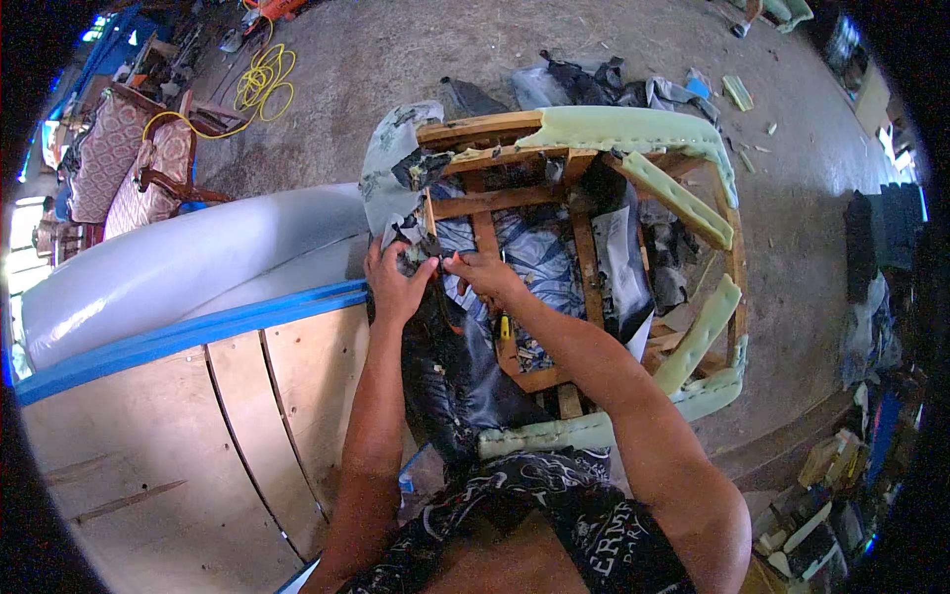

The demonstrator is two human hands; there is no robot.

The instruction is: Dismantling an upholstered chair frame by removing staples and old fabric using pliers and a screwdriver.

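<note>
A stripped wooden furniture frame with pale green foam along its edges stands in front of me. At its left side my left hand is closed, thumb and fingers pinching torn dark covering at the corner. My right hand meets it there, thumb and forefinger pinched on the same dark scrap. A yellow-handled tool shows just below the right hand; whether its curled fingers hold it I cannot tell. Black sheeting hangs below my hands, and grey-white torn lining covers the corner above them.
Left of the frame lie plywood panels with a blue edge and a plastic-wrapped roll. A patterned chair and coiled yellow hose are at far left. Torn scraps lie beyond the frame; piled offcuts stand at right.
</note>
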